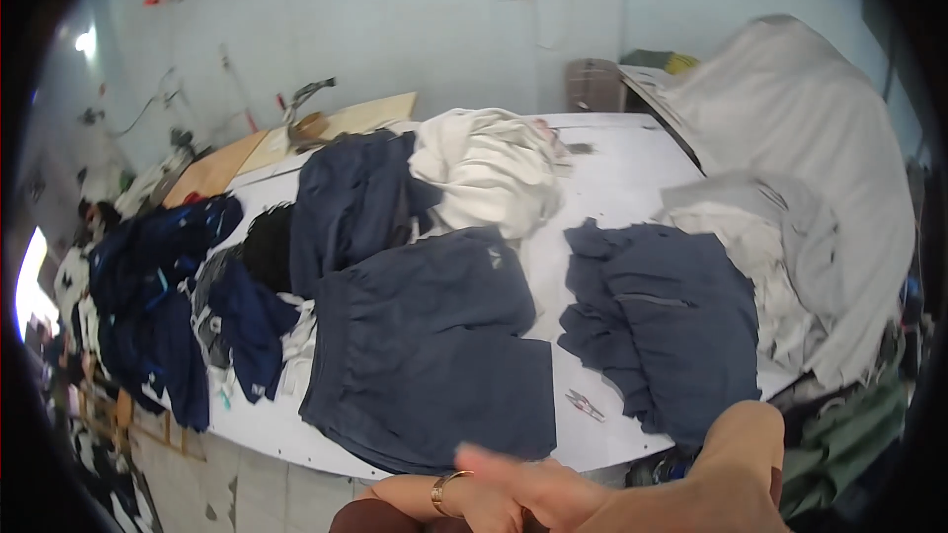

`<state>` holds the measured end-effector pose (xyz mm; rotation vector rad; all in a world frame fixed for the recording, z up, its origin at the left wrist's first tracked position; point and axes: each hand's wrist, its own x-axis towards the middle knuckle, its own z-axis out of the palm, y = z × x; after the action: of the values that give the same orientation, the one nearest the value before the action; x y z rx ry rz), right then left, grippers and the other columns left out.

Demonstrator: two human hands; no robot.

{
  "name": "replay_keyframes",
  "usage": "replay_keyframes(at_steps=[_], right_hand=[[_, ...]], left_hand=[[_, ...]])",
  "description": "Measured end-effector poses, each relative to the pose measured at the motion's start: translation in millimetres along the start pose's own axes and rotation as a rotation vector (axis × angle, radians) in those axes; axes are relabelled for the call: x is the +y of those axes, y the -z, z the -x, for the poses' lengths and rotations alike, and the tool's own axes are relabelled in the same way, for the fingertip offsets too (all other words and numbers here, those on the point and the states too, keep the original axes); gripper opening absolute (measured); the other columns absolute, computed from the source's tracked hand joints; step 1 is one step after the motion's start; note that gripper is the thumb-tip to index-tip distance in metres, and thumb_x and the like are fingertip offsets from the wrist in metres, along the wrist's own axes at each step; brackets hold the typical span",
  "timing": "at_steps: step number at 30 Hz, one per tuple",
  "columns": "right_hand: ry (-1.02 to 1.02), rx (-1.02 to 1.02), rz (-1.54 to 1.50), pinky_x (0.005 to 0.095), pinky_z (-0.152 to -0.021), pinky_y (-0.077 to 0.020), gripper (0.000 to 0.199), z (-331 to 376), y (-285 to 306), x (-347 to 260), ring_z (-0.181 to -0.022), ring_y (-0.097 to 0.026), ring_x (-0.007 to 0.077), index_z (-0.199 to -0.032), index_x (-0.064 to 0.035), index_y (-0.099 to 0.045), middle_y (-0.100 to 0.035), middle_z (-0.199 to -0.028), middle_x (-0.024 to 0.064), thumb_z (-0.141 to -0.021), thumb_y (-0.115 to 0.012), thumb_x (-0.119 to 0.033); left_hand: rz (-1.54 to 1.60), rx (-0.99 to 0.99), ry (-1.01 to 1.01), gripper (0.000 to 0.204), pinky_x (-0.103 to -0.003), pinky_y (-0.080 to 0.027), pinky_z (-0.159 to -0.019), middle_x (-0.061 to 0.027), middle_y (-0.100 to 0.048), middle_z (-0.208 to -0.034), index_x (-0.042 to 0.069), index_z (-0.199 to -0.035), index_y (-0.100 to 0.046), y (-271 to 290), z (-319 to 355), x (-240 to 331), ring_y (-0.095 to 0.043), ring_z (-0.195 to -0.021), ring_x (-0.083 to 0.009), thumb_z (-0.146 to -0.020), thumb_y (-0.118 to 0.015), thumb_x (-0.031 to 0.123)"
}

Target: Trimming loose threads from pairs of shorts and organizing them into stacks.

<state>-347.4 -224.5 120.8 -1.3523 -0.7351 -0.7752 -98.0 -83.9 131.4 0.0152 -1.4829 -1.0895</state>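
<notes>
My left hand, with a bracelet on its wrist, is low in the picture by the table's near edge. My right hand reaches across beside it, blurred by motion, and the two overlap. The fingers of both are partly hidden or smeared, and nothing shows clearly in them. Just beyond them lie dark grey-blue shorts, spread flat with the gathered waistband to the left. Right of the shorts sits a small pair of thread snips. Farther right is a pile of dark grey-blue fabric pieces with a zip on top.
The white table also holds a bundled cream cloth, a navy garment heap and more navy garments at left. A large grey cloth drapes over something at right. A tape roll sits at the back.
</notes>
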Motion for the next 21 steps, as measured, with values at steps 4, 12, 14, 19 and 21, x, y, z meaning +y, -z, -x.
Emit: replay_keyframes(at_steps=[4, 12, 14, 19, 21], right_hand=[[0.092, -0.053, -0.028, 0.0489, -0.103, -0.0292, 0.07, -122.7, -6.8, 57.5, -0.09, -0.063, 0.0296, -0.093, 0.0001, -0.063, -0.065, -0.088, 0.0137, -0.092, -0.033, -0.063], [0.183, 0.07, 0.196, 0.0486, -0.096, -0.0335, 0.065, -155.2, -17.2, 47.4, -0.068, -0.064, 0.0272, -0.077, -0.0049, -0.066, -0.065, -0.071, 0.0095, -0.091, -0.038, -0.062], [0.043, 0.04, 0.377, 0.0338, -0.08, -0.0474, 0.044, -86.3, 26.8, 70.8, -0.085, -0.065, 0.0248, -0.087, 0.0008, -0.066, -0.068, -0.087, 0.0151, -0.09, -0.051, -0.04], [-0.793, 0.098, 0.452, 0.0349, -0.082, -0.0478, 0.03, 21.5, 69.1, 144.5, -0.088, -0.065, 0.0275, -0.087, 0.0006, -0.067, -0.068, -0.09, 0.0155, -0.091, -0.049, -0.023], [-0.851, 0.048, 0.383, 0.0351, -0.081, -0.0478, 0.031, 34.7, 64.0, 153.4, -0.087, -0.065, 0.0274, -0.087, 0.0004, -0.067, -0.068, -0.089, 0.0152, -0.091, -0.048, -0.024]], left_hand=[[-0.131, 0.059, 0.032, 0.035, -0.036, -0.049, -0.077, -0.0147, -0.068, -0.092, 0.003, -0.094, -0.068, -1.5, -0.5, -4.7, -0.063, -0.085, -0.0261, -0.092, -0.056, 0.035], [-0.001, 0.023, 0.023, 0.017, -0.038, -0.05, -0.072, -0.0131, -0.065, -0.08, 0.001, -0.075, -0.064, 1.9, -43.1, -0.3, -0.061, -0.073, -0.0265, -0.083, -0.068, 0.015], [0.063, 0.034, 0.038, 0.017, -0.04, -0.05, -0.073, -0.013, -0.064, -0.078, 0.002, -0.078, -0.065, -3.9, -47.7, 1.8, -0.061, -0.072, -0.0276, -0.082, -0.071, 0.017], [-0.167, -0.242, -0.004, 0.027, -0.042, -0.049, -0.069, -0.0188, -0.061, -0.082, -0.001, -0.08, -0.064, 15.3, -36.0, 13.6, -0.059, -0.074, -0.0352, -0.087, -0.066, 0.025], [-0.176, -0.216, -0.079, 0.029, -0.039, -0.049, -0.067, -0.0212, -0.061, -0.083, -0.002, -0.082, -0.065, 5.1, -38.9, 20.2, -0.059, -0.075, -0.0378, -0.091, -0.061, 0.026]])
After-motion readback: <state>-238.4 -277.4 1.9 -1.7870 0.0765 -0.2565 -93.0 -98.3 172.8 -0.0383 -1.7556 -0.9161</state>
